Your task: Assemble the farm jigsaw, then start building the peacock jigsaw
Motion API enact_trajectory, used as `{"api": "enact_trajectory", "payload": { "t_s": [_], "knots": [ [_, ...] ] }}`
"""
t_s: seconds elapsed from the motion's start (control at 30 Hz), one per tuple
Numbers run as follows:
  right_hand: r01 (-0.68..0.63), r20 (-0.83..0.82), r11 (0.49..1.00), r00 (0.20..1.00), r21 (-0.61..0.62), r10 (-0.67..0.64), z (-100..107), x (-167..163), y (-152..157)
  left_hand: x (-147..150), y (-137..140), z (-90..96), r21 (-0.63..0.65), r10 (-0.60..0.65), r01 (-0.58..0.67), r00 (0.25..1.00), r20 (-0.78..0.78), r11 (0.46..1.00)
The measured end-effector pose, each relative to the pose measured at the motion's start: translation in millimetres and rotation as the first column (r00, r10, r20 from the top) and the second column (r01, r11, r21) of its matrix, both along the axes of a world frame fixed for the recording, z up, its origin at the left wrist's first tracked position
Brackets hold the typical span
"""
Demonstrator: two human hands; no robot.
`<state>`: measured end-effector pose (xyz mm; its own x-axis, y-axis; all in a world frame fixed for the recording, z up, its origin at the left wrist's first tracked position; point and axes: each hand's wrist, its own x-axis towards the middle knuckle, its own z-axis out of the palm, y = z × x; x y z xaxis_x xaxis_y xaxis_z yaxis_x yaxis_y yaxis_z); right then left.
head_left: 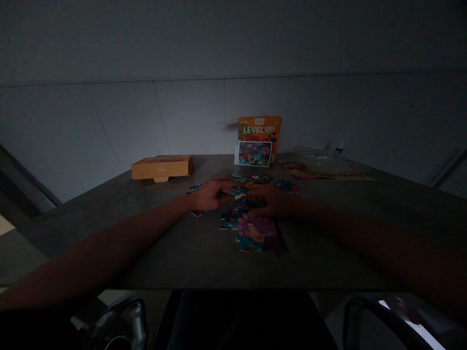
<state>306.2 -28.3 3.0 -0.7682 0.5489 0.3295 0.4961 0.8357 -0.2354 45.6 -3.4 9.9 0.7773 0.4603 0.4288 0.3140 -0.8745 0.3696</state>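
Observation:
In the dim head view, my left hand [210, 195] reaches in from the left with index finger and thumb stretched apart, their tips at a blue jigsaw piece [240, 195]. Opposite it, my right hand [272, 200] lies low over the same pieces, fingers extended and thumb spread toward me. Both hands touch the jigsaw and partly cover it. Nearer to me is a joined jigsaw section [257, 234] with a purple shape and a pale bird-like figure. A teal piece [228, 220] adjoins it on the left. Poor light hides whether any piece is pinched.
More pieces lie beyond my hands [251, 178], at the right [287, 185] and partly behind my left hand [199, 213]. A picture card [253, 154] leans on an orange "LEVEL UP!" box [260, 127]. An orange box part [162, 168] sits left; clear plastic [321, 158] lies right.

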Motion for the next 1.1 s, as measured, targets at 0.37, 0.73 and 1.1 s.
{"api": "enact_trajectory", "payload": {
  "t_s": [0.37, 0.73, 1.1],
  "knots": [
    [0.012, 0.046, 0.992, 0.999, -0.122, -0.007, 5.2, 4.6, 3.6, -3.9, 6.7, 0.7, -0.033, 0.091, -0.092, 0.995, -0.026, 0.995],
    [0.018, 0.032, 0.988, 0.999, -0.153, -0.013, 3.8, 6.3, 6.2, -5.3, 4.6, 2.8, -0.125, 0.055, -0.069, 0.993, -0.108, 0.990],
    [-0.019, 0.034, 0.988, 0.999, -0.156, 0.024, 2.5, 7.8, 9.5, -4.9, 6.1, 0.7, -0.135, 0.028, -0.042, 0.994, -0.104, 0.990]
  ]
}}
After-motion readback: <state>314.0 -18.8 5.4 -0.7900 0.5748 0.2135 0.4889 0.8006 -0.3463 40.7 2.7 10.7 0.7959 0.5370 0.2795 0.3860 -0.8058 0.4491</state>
